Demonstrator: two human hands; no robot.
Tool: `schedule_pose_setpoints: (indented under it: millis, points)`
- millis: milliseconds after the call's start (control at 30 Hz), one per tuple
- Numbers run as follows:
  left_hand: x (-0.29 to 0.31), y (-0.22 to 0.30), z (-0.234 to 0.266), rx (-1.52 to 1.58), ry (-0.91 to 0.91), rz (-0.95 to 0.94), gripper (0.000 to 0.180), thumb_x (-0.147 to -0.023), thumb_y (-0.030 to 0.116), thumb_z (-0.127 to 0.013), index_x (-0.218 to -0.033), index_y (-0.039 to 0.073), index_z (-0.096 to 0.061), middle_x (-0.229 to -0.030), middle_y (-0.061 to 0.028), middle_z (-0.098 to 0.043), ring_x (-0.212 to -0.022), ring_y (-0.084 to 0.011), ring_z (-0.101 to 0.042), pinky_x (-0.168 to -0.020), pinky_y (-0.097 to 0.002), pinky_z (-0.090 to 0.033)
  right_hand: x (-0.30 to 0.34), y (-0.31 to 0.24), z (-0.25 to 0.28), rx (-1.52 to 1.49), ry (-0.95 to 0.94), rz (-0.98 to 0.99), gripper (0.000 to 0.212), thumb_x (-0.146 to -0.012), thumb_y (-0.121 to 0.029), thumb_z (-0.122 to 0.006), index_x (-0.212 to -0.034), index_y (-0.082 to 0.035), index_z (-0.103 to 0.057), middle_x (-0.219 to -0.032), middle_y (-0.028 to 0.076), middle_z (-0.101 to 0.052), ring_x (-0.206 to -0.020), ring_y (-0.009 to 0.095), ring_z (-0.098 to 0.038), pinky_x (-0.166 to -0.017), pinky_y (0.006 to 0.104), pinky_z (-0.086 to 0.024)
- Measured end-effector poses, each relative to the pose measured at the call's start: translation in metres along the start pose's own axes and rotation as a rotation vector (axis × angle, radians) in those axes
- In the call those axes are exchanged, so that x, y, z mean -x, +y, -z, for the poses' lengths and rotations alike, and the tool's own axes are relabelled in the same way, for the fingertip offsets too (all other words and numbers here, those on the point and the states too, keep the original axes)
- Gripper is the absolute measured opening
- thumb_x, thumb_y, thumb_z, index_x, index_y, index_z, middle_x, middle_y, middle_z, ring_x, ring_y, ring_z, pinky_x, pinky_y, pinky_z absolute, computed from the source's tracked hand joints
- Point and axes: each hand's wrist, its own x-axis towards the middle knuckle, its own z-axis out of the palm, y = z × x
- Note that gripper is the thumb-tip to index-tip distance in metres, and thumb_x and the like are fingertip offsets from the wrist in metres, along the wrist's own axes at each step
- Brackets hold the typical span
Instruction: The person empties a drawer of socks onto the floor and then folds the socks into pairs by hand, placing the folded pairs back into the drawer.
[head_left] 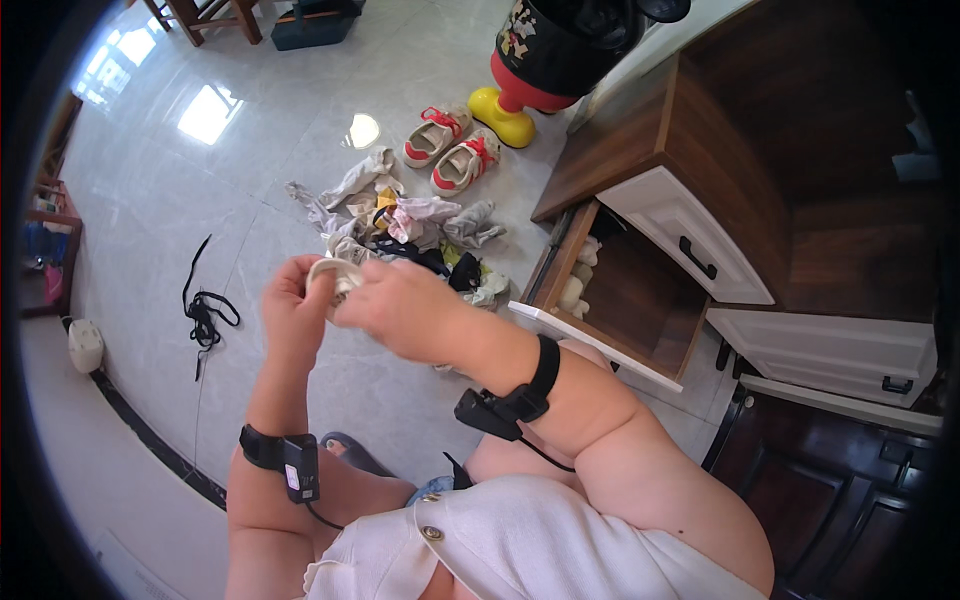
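Both of my hands are raised in front of me over the tiled floor, gripping a cream-coloured sock (340, 270). My left hand (291, 297) pinches the sock's rim, with the thumb on its near side. My right hand (405, 308) has its fingers closed on the sock's other side and covers part of it. Just beyond the hands a loose pile of socks (425, 215) in white, grey, pink, black and yellowish tones lies on the floor. An open drawer (640, 310) to the right holds several white rolled bundles (575, 290) along its left side.
Cream sneakers (465, 165) with red laces stand behind the pile, near a black bin-like container (560, 50) on yellow feet. A wooden cabinet (620, 130) rises on the right. Black cord (205, 315) lies on the left floor. A white power adapter (86, 346) is at far left.
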Motion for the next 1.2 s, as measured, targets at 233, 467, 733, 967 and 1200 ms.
schedule_pose_setpoints:
  millis: [233, 467, 733, 967, 1200]
  points:
    - [0.011, 0.019, -0.003, 0.421, -0.4, 0.137, 0.027, -0.087, 0.016, -0.061, -0.109, 0.001, -0.061, -0.091, -0.0023, -0.063, -0.085, -0.0067, -0.056, -0.073, -0.0232, -0.044, -0.017, 0.014, 0.02, -0.184, 0.511, 0.064, 0.024, -0.065, -0.015, -0.075, -0.085, -0.01, -0.063, -0.08, 0.004, -0.061, -0.084, 0.023, -0.057, -0.072, 0.0366, -0.045]
    - [0.023, 0.029, -0.01, 0.275, -0.263, 0.07, 0.034, -0.091, 0.018, -0.056, -0.122, 0.004, -0.052, -0.105, -0.0035, -0.059, -0.095, -0.0102, -0.055, -0.08, -0.0277, -0.046, -0.014, 0.013, -0.008, -0.863, 0.311, -0.563, 0.022, -0.083, -0.025, -0.067, -0.089, -0.004, -0.063, -0.075, 0.006, -0.062, -0.069, 0.011, -0.056, -0.064, 0.0275, -0.046]
    - [0.013, 0.004, -0.005, 0.501, -0.297, 0.129, 0.023, -0.084, -0.001, -0.052, -0.106, 0.005, -0.056, -0.097, -0.0038, -0.06, -0.09, -0.011, -0.056, -0.081, -0.0265, -0.046, -0.016, 0.009, 0.012, -0.503, 0.25, -0.241, 0.022, -0.081, -0.021, -0.07, -0.098, -0.007, -0.069, -0.077, 0.002, -0.059, -0.067, 0.011, -0.053, -0.063, 0.0245, -0.044]
    - [0.014, 0.006, -0.004, -0.128, 0.027, -0.5, 0.018, -0.083, -0.007, -0.047, -0.09, 0.005, -0.059, -0.104, -0.0076, -0.056, -0.091, -0.0137, -0.055, -0.076, -0.0245, -0.046, -0.014, -0.005, 0.005, -1.307, -0.027, -0.812, 0.037, -0.089, -0.031, -0.061, -0.118, -0.01, -0.055, -0.096, 0.001, -0.058, -0.075, 0.01, -0.054, -0.065, 0.0238, -0.046]
    - [0.014, 0.025, -0.008, 0.7, -0.162, 0.246, 0.03, -0.088, 0.004, -0.053, -0.118, 0.006, -0.052, -0.114, -0.0069, -0.054, -0.101, -0.0158, -0.055, -0.088, -0.0298, -0.045, -0.01, 0.012, -0.001, -0.974, 0.049, -0.527, 0.033, -0.084, -0.009, -0.063, -0.116, -0.005, -0.057, -0.104, 0.002, -0.062, -0.092, 0.009, -0.057, -0.08, 0.0244, -0.047]
